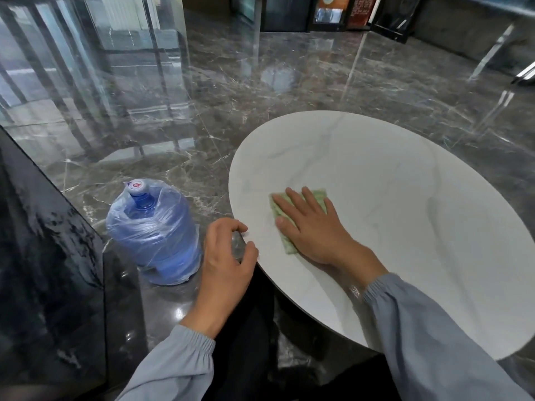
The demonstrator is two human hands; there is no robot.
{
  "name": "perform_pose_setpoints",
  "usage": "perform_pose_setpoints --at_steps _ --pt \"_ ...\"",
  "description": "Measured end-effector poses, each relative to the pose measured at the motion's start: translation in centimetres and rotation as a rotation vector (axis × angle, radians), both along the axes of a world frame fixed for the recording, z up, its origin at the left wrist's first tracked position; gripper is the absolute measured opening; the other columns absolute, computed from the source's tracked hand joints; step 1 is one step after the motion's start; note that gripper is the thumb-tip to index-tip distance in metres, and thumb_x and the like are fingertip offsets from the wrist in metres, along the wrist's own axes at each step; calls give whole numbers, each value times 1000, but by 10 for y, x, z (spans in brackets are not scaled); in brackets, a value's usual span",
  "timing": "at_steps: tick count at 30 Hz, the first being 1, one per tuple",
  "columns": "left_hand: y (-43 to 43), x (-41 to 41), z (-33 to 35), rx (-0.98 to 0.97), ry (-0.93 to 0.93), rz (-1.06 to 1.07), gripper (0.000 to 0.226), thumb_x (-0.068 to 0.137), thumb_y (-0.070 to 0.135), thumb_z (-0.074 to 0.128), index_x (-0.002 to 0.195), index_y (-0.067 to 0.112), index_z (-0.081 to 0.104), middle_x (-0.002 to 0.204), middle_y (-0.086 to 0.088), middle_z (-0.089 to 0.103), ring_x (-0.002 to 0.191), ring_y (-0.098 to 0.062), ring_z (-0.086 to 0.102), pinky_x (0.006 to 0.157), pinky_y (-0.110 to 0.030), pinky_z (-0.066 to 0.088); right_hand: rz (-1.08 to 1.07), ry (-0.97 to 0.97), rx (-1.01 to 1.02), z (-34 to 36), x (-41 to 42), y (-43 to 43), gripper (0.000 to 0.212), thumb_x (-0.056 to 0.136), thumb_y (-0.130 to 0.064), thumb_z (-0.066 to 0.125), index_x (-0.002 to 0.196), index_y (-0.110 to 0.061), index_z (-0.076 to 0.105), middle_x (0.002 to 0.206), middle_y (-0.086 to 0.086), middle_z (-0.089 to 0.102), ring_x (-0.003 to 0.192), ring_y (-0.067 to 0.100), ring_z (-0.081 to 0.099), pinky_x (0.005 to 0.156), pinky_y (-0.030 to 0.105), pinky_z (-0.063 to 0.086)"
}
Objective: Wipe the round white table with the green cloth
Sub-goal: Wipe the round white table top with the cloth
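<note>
A wrapped water jug (153,230) stands left of the white table (405,198) on marble floor (260,96); the flat right hand (312,227) presses the green cloth (319,194), the left hand (225,256) loosely curled, empty.

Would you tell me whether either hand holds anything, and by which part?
Nothing is held: the right hand presses flat on the green cloth, on the round white table; the left hand, loosely curled by its rim, is empty.
</note>
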State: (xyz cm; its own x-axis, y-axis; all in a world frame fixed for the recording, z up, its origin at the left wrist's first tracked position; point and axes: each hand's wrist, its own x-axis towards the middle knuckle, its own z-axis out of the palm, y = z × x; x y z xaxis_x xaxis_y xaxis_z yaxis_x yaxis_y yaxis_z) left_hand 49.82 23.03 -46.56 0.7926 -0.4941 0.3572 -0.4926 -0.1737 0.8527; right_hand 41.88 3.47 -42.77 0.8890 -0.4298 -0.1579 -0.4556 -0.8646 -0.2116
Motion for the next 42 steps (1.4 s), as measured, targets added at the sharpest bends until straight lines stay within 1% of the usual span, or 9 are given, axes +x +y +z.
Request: perform_pose_setpoints --at_steps 5,8,12,17,23,27,31,38,42 --pt "-16 -10 2 119 -156 -10 28 88 25 62 116 27 57 124 10 51 115 8 37 99 -29 26 -84 7 -37 1 -120 47 57 101 -68 -1 156 -60 -14 166 -29 -23 150 0 -32 126 43 -13" --pt "-30 -14 4 186 -267 -45 23 90 25 66 113 26 63 125 8 53 121 -1 42 103 -34 20 -148 28 -39 1 -170 52 56 100 -70 0 152 -63 -18 163 -35 -25 150 -2 -31 126 40 -13" --pt "-44 -17 7 265 -463 -56 21 90 22 69 111 21 68 124 0 58 123 -19 52 105 -42 23 -288 37 -31 2 -195 21 55 99 -74 1 151 -67 -15 163 -36 -21 150 -4 -29 126 38 -12" --pt "-55 -25 13 308 -414 -140 21 89 17 70 111 18 70 118 -2 63 114 -23 57 97 -34 24 -501 54 -52 -2 -169 -14 60 104 -61 9 161 -51 -7 171 -20 -14 157 11 -21 126 50 -10" --pt "-63 -35 14 362 -502 -123 18 89 19 69 107 20 68 113 0 64 104 -24 61 93 -40 26 -225 11 -35 -6 -128 58 60 101 -65 2 158 -54 -14 170 -19 -22 151 10 -36 123 52 -19" --pt "-66 -33 6 391 -521 -134 19 93 33 57 105 24 68 113 4 63 110 -23 58 95 -45 32 -176 -22 -12 -6 -162 76 59 103 -67 10 158 -58 -9 166 -29 -24 150 1 -34 120 40 -26" --pt "-69 -31 0 378 -528 -118 23 90 40 54 104 28 68 114 9 62 111 -21 57 96 -45 33 -372 -12 -28 -3 -223 31 56 99 -73 8 153 -67 -9 163 -37 -19 151 -4 -28 125 37 -16" --pt "-72 -32 -6 382 -548 -82 25 89 43 53 104 29 68 114 8 62 111 -21 56 95 -46 34 -823 87 -11 -3 -262 -69 60 105 -62 13 161 -52 -5 173 -18 -10 158 13 -17 126 54 -7" --pt "-70 -32 -5 389 -543 -84 25 89 43 53 105 30 67 115 8 62 113 -22 56 97 -45 34 -591 84 -69 -8 -194 -26 60 106 -59 13 160 -50 -11 172 -16 -16 157 17 -22 125 53 -12"
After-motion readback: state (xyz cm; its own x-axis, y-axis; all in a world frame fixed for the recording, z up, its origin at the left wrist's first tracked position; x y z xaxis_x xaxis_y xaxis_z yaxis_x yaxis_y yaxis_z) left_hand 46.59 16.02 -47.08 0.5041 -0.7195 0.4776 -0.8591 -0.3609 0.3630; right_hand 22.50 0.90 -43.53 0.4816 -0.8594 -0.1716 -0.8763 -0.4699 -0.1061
